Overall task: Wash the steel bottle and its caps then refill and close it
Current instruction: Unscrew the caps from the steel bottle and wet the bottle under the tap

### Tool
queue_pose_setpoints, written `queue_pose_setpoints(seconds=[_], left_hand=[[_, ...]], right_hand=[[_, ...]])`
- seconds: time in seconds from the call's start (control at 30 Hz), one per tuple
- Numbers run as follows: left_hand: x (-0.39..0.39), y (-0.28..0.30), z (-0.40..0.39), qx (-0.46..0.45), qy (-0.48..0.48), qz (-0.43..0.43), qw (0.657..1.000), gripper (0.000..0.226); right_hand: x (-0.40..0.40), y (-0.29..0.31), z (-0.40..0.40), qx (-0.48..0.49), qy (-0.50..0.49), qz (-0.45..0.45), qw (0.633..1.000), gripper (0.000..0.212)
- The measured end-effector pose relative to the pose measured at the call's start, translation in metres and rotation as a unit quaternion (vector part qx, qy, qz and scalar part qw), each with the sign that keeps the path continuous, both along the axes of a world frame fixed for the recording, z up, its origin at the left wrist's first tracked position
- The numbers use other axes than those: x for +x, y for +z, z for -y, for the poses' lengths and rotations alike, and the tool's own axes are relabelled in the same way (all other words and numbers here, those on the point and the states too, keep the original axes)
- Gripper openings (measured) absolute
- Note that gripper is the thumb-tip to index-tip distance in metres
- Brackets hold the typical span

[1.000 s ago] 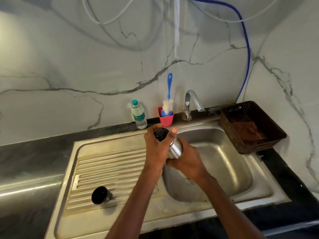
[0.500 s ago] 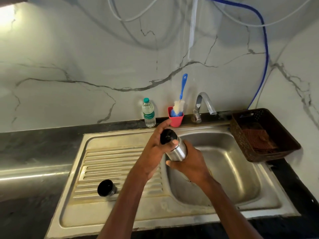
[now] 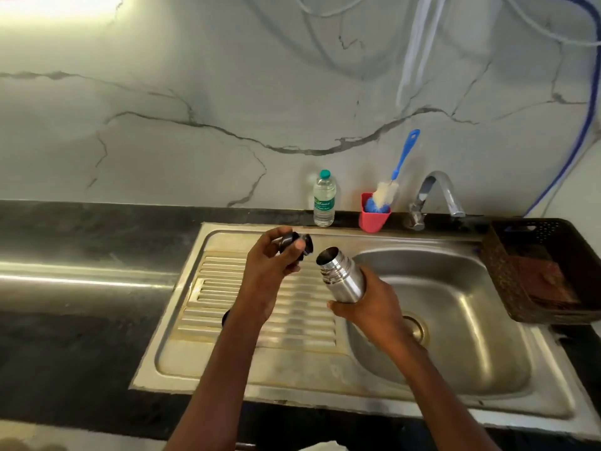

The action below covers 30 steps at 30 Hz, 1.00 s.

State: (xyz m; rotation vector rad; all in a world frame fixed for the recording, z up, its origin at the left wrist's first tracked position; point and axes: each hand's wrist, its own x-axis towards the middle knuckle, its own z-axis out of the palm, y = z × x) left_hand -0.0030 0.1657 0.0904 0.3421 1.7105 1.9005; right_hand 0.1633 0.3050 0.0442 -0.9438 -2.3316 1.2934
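My right hand [image 3: 374, 307] grips the steel bottle [image 3: 341, 275] around its lower body, tilted with its open mouth pointing up and left, above the edge between drainboard and basin. My left hand [image 3: 270, 268] holds a black inner cap [image 3: 297, 245] just left of the bottle's mouth, apart from it. A second black cap [image 3: 225, 318] lies on the drainboard, mostly hidden behind my left forearm.
The steel sink [image 3: 455, 320] has a ribbed drainboard [image 3: 292, 320] on its left and a tap [image 3: 439, 193] behind. At the back stand a plastic water bottle [image 3: 324, 198] and a red cup [image 3: 374, 216] holding a blue bottle brush [image 3: 395, 177]. A dark basket [image 3: 540, 271] sits at right.
My left hand has taken the black cap off the bottle and moved it left; the bottle's mouth now stands open. The camera view has shifted left.
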Motion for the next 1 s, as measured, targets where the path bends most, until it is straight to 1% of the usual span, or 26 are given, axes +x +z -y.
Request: queue_pose_setpoints(seconds=[0.03, 0.07, 0.13, 0.2, 0.3, 0.37, 0.47, 0.6, 0.63, 0.7, 0.73, 0.77, 0.83, 0.87, 0.93, 1.0], left_hand=[[-0.005, -0.011, 0.011, -0.006, -0.001, -0.003, 1.000, 0.044], [-0.008, -0.022, 0.019, -0.034, 0.001, -0.024, 0.999, 0.045], [-0.008, -0.043, 0.029, -0.119, 0.018, -0.081, 0.989, 0.044], [0.000, -0.061, 0.030, -0.179, 0.046, -0.112, 0.976, 0.041], [0.014, -0.094, 0.023, -0.229, 0.079, -0.130, 0.961, 0.042], [0.021, -0.116, 0.019, -0.263, 0.076, -0.150, 0.950, 0.043], [0.023, -0.135, 0.017, -0.311, 0.068, -0.143, 0.937, 0.042], [0.026, -0.150, 0.020, -0.373, 0.055, -0.182, 0.908, 0.038], [0.027, -0.156, 0.022, -0.382, 0.050, -0.188, 0.903, 0.037], [0.027, -0.164, 0.023, -0.379, 0.035, -0.193, 0.905, 0.036], [0.027, -0.166, 0.023, -0.378, 0.027, -0.197, 0.904, 0.042], [0.028, -0.166, 0.021, -0.388, 0.019, -0.215, 0.896, 0.053], [0.032, -0.160, 0.016, -0.422, 0.008, -0.280, 0.862, 0.074], [0.033, -0.157, 0.014, -0.434, 0.007, -0.305, 0.848, 0.079], [0.037, -0.148, 0.008, -0.429, 0.002, -0.339, 0.838, 0.078], [0.040, -0.144, -0.002, -0.408, -0.012, -0.361, 0.838, 0.071]], right_hand=[[-0.002, -0.003, 0.004, -0.007, 0.000, -0.002, 1.000, 0.070], [-0.003, -0.006, 0.006, -0.013, -0.001, -0.005, 1.000, 0.070], [-0.009, -0.011, 0.014, -0.026, 0.004, -0.006, 1.000, 0.068], [-0.014, -0.014, 0.020, -0.040, 0.005, -0.008, 0.999, 0.062], [-0.023, -0.018, 0.027, -0.049, 0.011, -0.007, 0.999, 0.063], [-0.026, -0.023, 0.029, -0.054, 0.014, -0.007, 0.998, 0.068], [-0.024, -0.029, 0.029, -0.061, 0.016, -0.006, 0.998, 0.073], [-0.014, -0.031, 0.024, -0.086, -0.013, -0.017, 0.996, 0.065], [-0.011, -0.031, 0.021, -0.096, -0.029, -0.024, 0.995, 0.065], [-0.007, -0.030, 0.013, -0.112, -0.062, -0.039, 0.991, 0.065], [-0.007, -0.030, 0.009, -0.123, -0.078, -0.050, 0.988, 0.065], [-0.006, -0.029, 0.004, -0.133, -0.091, -0.059, 0.985, 0.065], [-0.001, -0.029, -0.007, -0.146, -0.091, -0.062, 0.983, 0.064], [0.004, -0.030, -0.012, -0.150, -0.083, -0.056, 0.984, 0.063], [0.015, -0.032, -0.020, -0.157, -0.090, -0.057, 0.982, 0.061], [0.022, -0.035, -0.030, -0.174, -0.143, -0.082, 0.971, 0.061]])
